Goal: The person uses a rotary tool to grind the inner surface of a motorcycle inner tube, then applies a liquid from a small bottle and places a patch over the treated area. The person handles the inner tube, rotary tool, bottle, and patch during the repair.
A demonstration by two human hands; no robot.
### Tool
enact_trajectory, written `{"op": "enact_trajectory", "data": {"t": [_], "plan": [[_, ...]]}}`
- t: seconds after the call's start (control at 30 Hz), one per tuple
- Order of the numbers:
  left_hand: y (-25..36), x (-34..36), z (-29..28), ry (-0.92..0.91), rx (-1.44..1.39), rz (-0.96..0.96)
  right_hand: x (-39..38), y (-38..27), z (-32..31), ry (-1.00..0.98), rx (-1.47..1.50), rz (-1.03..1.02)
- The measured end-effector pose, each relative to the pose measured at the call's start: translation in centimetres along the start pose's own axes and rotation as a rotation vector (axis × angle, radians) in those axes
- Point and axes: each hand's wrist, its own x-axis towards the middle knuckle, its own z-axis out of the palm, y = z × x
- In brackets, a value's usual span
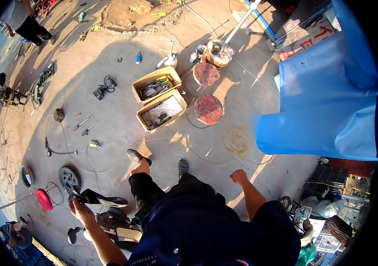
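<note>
Lengthwise, the black part (100, 198) gripped by the left hand (81, 211) points rightward; right hand (239, 177) curled closed.

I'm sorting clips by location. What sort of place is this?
Probably an open-air repair yard: a cardboard box holds assorted hand tools, more red-handled tools lie on the ground, and a wheel stands near the left hand.
</note>
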Motion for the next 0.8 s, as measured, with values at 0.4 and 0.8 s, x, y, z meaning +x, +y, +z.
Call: {"op": "enact_trajectory", "data": {"t": [0.4, 0.8], "plan": [[10.0, 34.1, 16.3, -0.052, -0.219, 0.087, 20.7, -25.9, -18.0, 0.356, 0.818, 0.273], [7.3, 53.7, 45.4, -0.575, 0.158, -0.21, 33.4, -41.5, -28.4, 0.005, 0.815, 0.112]]}}
